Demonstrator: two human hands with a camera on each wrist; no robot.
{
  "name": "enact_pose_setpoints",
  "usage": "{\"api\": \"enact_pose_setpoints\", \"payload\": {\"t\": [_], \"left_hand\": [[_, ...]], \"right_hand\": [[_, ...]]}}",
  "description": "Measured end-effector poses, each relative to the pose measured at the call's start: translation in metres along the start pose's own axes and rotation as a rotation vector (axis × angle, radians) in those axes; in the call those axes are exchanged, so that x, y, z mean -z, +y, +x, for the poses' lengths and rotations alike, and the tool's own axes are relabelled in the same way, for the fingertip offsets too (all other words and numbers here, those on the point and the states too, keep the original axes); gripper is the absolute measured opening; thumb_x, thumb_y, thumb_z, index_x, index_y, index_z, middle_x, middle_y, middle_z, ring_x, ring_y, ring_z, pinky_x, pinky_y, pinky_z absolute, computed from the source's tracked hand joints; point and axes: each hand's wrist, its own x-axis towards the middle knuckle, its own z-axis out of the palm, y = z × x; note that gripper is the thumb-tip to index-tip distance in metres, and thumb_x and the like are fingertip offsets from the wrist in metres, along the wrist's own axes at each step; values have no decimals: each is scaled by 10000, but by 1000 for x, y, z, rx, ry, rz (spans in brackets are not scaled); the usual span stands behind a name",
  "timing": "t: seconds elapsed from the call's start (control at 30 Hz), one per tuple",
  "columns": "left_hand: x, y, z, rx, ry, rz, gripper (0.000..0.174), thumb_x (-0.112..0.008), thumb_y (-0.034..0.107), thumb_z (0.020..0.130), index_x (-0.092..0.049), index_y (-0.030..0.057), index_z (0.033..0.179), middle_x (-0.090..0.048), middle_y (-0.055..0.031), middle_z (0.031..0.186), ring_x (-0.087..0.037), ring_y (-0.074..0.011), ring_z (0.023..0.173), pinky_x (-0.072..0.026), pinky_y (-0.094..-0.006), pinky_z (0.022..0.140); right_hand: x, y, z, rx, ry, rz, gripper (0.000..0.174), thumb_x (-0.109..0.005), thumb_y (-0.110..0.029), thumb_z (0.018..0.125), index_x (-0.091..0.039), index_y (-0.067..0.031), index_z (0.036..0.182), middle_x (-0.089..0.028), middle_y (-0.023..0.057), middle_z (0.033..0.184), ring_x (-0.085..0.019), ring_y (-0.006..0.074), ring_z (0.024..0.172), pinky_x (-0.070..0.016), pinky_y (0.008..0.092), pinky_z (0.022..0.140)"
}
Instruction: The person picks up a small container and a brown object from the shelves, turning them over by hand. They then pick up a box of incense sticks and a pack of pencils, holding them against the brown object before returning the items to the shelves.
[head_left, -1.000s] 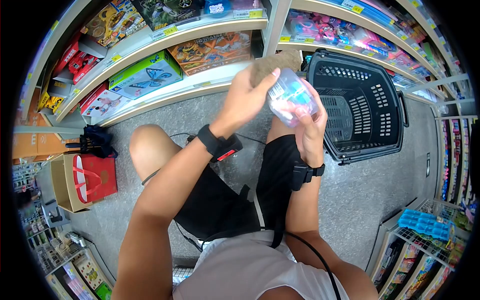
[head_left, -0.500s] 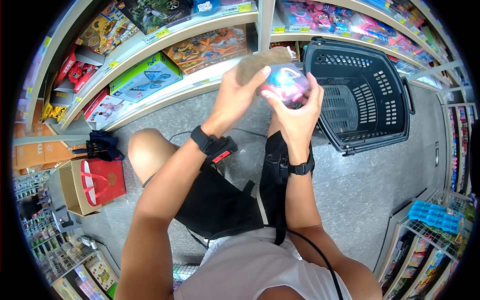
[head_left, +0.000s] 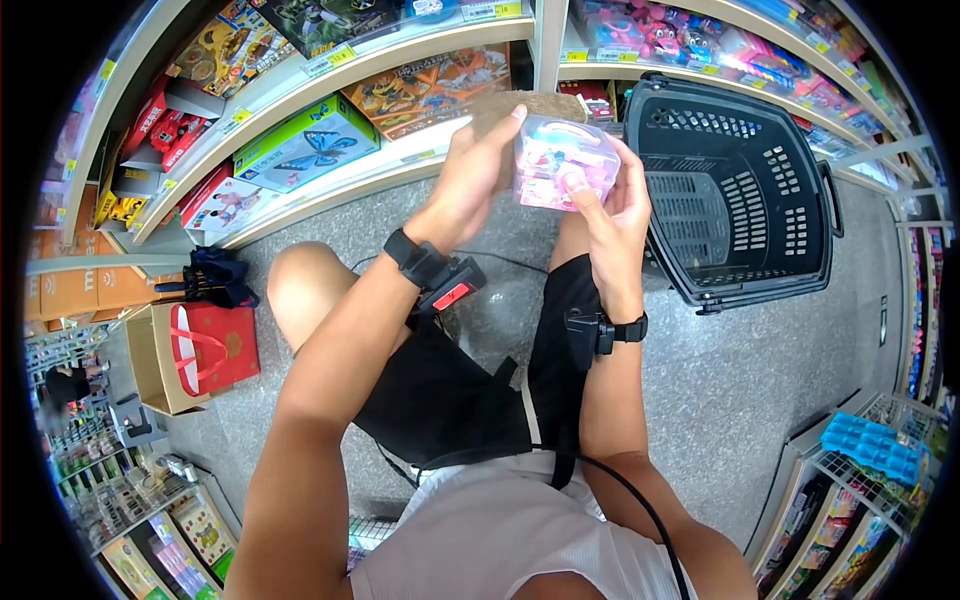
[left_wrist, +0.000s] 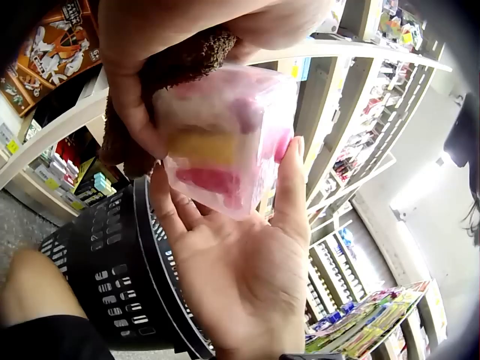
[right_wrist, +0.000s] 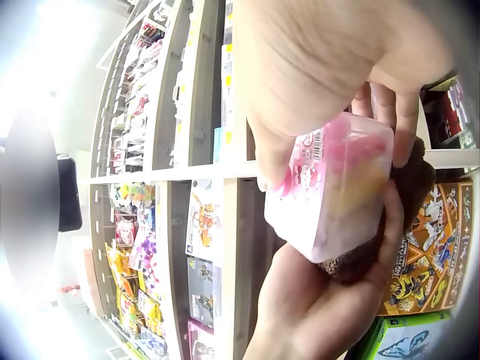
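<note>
My right hand holds a small clear plastic box with its thumb across the near face and its fingers at the far side. Pink and yellow pieces show through the box, and a printed label with a barcode covers one side. A fuzzy brown cloth is gripped in my left hand, bunched behind the box. In the right wrist view the brown cloth lies against the box's back, and the left thumb reaches the box's edge.
A black shopping basket stands on the grey floor right of my hands. Shelves with a butterfly box and an orange toy box rise ahead. A red bag sits in a cardboard carton at left.
The right hand has turned the box over, so a different face with pink pieces now faces up, and has shifted it slightly left. The left hand keeps the cloth close by it.
</note>
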Motion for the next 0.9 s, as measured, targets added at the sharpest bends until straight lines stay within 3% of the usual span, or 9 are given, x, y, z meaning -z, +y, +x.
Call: {"api": "enact_pose_setpoints", "payload": {"t": [0.1,0.17,0.6,0.9], "left_hand": [[-2,-2,-1,-21,2,55,331,-606,313,1007,-612,33,1184,-677,-51,1107,-646,-124,994,-515,-299,864],[-6,-1,-3,-37,64,135,375,-581,306,1022,-618,-20,1202,-671,-69,1115,-609,-127,990,-474,-301,881],[2,-13,-4,-90,86,223,327,-571,289,1027,-640,-16,1123,-680,-46,979,-599,-103,858,-477,-284,778],[0,-14,-6,-61,110,235,317,-565,284,1029,-650,-19,1075,-677,-40,936,-587,-94,826,-469,-282,747]], "right_hand": [[-3,-2,-1,-38,14,39,681,-809,-74,814,-438,48,1372,-606,149,1244,-599,196,1156,-507,328,977],[-1,-2,0,-79,-5,43,674,-813,-75,811,-440,48,1359,-613,147,1228,-608,192,1137,-513,325,966],[-11,3,-4,-220,46,177,556,-801,-66,822,-475,48,1257,-637,132,1150,-646,169,1036,-537,298,899],[-7,12,-3,-189,30,151,489,-743,-132,880,-486,11,1270,-612,106,1129,-622,151,1011,-520,283,872]]}}
